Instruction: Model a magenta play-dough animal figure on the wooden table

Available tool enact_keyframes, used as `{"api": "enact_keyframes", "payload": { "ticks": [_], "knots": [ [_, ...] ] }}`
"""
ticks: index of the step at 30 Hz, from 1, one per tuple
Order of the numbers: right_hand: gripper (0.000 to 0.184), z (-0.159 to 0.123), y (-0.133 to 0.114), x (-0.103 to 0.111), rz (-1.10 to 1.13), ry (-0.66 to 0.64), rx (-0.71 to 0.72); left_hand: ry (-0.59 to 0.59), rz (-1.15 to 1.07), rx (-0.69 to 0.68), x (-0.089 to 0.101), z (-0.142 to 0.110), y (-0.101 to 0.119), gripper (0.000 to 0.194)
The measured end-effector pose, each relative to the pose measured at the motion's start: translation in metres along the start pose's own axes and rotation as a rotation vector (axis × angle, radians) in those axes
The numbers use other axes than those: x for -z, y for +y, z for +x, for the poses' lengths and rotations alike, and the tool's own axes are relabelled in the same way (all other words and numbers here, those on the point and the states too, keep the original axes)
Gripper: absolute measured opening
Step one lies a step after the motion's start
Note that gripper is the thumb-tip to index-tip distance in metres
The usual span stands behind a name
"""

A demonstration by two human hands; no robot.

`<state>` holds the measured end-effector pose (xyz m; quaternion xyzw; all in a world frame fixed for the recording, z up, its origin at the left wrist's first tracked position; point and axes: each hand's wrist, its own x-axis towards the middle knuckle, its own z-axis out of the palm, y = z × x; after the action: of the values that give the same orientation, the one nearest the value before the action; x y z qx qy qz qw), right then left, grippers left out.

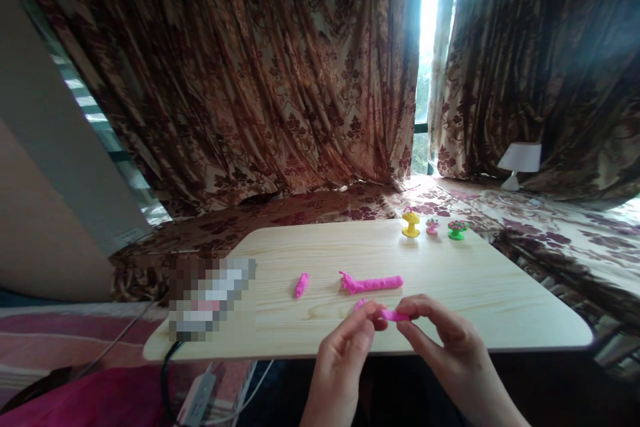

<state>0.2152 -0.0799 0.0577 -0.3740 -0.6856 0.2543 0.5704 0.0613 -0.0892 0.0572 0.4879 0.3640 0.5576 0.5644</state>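
Note:
Pinched between the thumb and fingertips of my right hand is a small roll of pink modelling clay, just above the table's near side. My left hand has its fingers curled together at the roll's left end. Just behind the left fingers shows another bit of pink clay, mostly covered. A long pink clay figure lies beyond my hands, with small prongs at its left end. Farther left rests a short pink clay piece.
The pale wooden table carries a yellow clay model, a small pink one and a green one at its back right. A blurred-out object lies at the left, near a black cable. A lamp stands behind.

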Motion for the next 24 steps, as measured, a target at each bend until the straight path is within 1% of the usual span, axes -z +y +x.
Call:
{"api": "enact_keyframes", "payload": {
  "ticks": [2,3,4,6,8,10,13,14,17,18,20,21,22,24],
  "knots": [
    [0.006,0.001,-0.002,-0.010,-0.009,0.020,0.042,-0.031,-0.326,0.112,-0.005,-0.001,-0.006,0.035],
    [0.007,0.001,-0.004,-0.014,-0.027,0.007,0.059,-0.028,-0.437,0.153,-0.007,-0.001,-0.008,0.033],
    [0.008,0.001,-0.005,-0.016,-0.058,-0.020,0.072,-0.006,-0.515,0.194,-0.008,0.000,-0.011,0.030],
    [0.014,0.003,-0.009,-0.017,-0.154,-0.084,0.085,0.063,-0.603,0.254,-0.009,0.001,-0.015,0.022],
    [0.030,0.007,-0.013,-0.014,-0.269,-0.133,0.118,0.075,-0.634,0.268,-0.008,0.002,-0.017,0.018],
    [0.043,0.013,-0.016,-0.011,-0.371,-0.190,0.164,0.029,-0.629,0.261,-0.006,0.001,-0.017,0.018],
    [0.048,0.019,-0.017,-0.015,-0.519,-0.313,0.253,-0.029,-0.653,0.295,-0.004,-0.001,-0.012,0.017],
    [0.049,0.019,-0.016,-0.019,-0.570,-0.336,0.277,-0.063,-0.668,0.321,-0.003,-0.001,-0.009,0.022],
    [0.054,0.014,-0.012,-0.030,-0.692,-0.335,0.340,-0.210,-0.682,0.353,0.001,-0.002,0.002,0.057],
    [0.056,0.012,-0.011,-0.033,-0.702,-0.350,0.379,-0.241,-0.678,0.355,0.002,-0.001,0.005,0.064],
    [0.059,0.008,-0.010,-0.038,-0.674,-0.408,0.477,-0.241,-0.682,0.350,0.003,-0.001,0.009,0.066],
    [0.059,0.007,-0.010,-0.039,-0.655,-0.434,0.503,-0.231,-0.684,0.347,0.003,0.000,0.010,0.065],
    [0.059,0.007,-0.010,-0.039,-0.644,-0.435,0.496,-0.227,-0.681,0.339,0.002,0.000,0.012,0.066],
    [0.057,0.008,-0.011,-0.038,-0.656,-0.368,0.408,-0.229,-0.661,0.294,0.001,0.000,0.015,0.072]
  ]
}}
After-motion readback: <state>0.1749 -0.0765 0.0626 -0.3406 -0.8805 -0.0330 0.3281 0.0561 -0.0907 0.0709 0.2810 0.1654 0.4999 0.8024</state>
